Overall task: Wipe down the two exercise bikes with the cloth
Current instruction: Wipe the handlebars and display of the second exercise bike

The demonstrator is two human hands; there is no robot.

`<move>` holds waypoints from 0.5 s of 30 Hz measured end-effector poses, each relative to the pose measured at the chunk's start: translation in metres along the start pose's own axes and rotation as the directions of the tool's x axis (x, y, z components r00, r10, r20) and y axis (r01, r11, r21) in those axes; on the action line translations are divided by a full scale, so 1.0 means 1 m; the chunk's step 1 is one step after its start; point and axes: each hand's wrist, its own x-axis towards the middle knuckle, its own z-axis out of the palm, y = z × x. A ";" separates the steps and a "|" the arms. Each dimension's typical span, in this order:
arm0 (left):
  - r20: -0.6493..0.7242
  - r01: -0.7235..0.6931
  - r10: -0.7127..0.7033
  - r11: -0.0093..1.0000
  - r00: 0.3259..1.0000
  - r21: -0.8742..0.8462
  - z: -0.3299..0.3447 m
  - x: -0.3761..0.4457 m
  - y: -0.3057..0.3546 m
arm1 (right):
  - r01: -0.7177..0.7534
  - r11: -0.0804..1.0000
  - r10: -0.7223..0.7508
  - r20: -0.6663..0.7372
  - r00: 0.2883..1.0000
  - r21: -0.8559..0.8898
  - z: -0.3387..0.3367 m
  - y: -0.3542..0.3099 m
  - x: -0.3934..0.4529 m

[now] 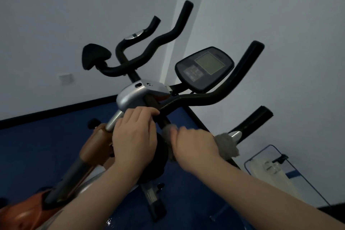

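The near exercise bike has an orange frame (97, 142), a silver head piece (130, 95), black handlebars (220, 93) and a console with a grey-green screen (207, 67). My left hand (134, 136) grips the handlebar stem just below the silver head piece. My right hand (194, 144) is closed on a grey fluffy cloth (226, 144), wrapped around the near handlebar beside its chrome grip sensor (235, 135). Behind stands the second bike, with black curved handlebars (149, 48) and a black saddle (95, 56).
White walls meet at a corner behind the bikes, with a socket (65, 78) low on the left wall. The floor (37, 145) is dark blue with a black skirting strip. A thin-framed rack holding a clear bag (268, 168) stands at the right.
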 end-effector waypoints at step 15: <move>0.051 -0.040 0.040 0.999 0.998 -0.003 0.001 0.001 0.001 | -0.128 0.980 0.164 -0.258 0.952 0.153 0.012 0.000 -0.008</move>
